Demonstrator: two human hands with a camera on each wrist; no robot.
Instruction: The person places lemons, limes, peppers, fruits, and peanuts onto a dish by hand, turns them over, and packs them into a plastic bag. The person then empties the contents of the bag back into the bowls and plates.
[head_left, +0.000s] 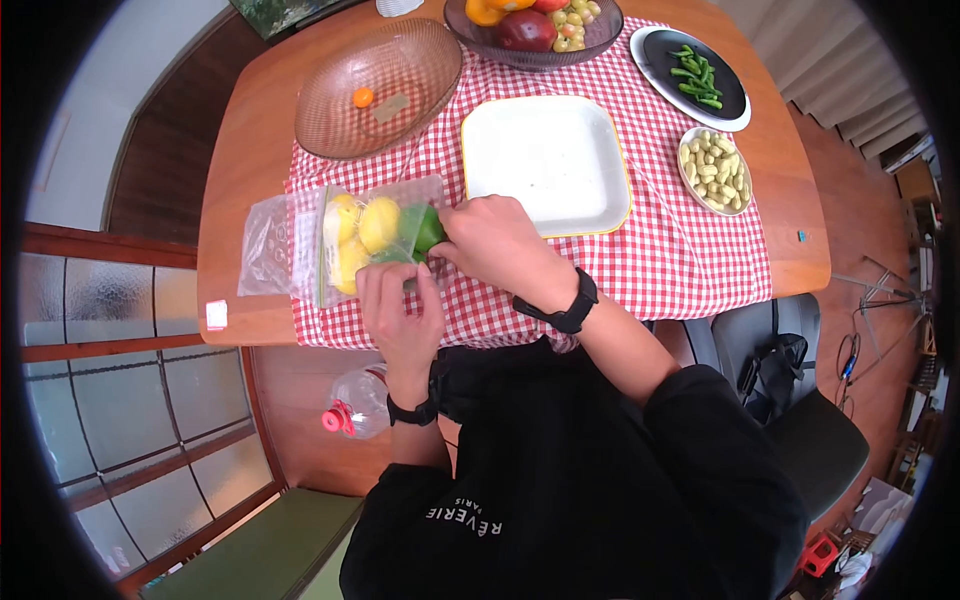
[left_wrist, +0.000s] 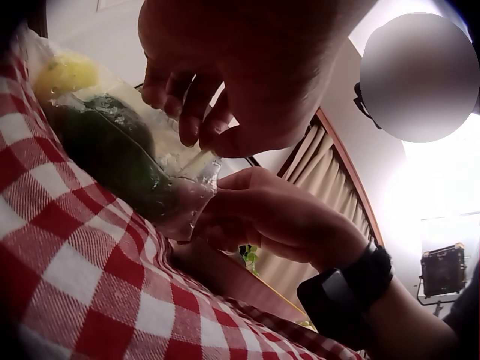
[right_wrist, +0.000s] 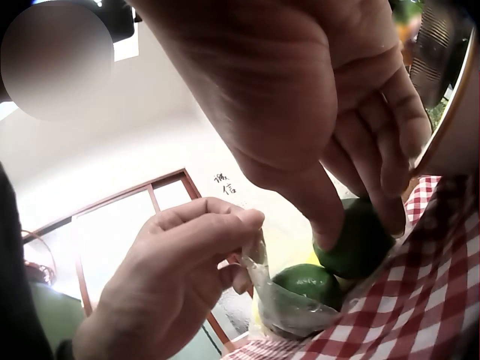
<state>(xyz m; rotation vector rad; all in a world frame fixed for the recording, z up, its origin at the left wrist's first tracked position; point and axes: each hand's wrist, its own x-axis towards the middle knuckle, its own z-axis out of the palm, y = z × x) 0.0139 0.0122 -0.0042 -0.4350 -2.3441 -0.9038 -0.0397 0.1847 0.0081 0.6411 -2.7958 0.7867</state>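
A clear plastic bag [head_left: 335, 205] lies on the checked cloth, with several yellow lemons [head_left: 379, 224] and green limes inside. My right hand [head_left: 500, 245] grips one green lime [right_wrist: 356, 241] at the bag's right end, thumb on one side and fingers on the other. A second lime [right_wrist: 306, 283] sits lower in the bag, behind its film. My left hand [head_left: 400, 310] pinches the bag's near edge between thumb and forefinger, as the right wrist view shows. The white tray [head_left: 545, 215] with a yellow rim stands just beyond my right hand.
A brown bowl [head_left: 330, 75] with a small orange fruit stands at the back left. Behind the tray is a fruit bowl [head_left: 540, 58]. To the right are a plate of green peppers [head_left: 745, 125] and a bowl of peanuts [head_left: 715, 170]. Crumpled plastic [head_left: 265, 245] lies left.
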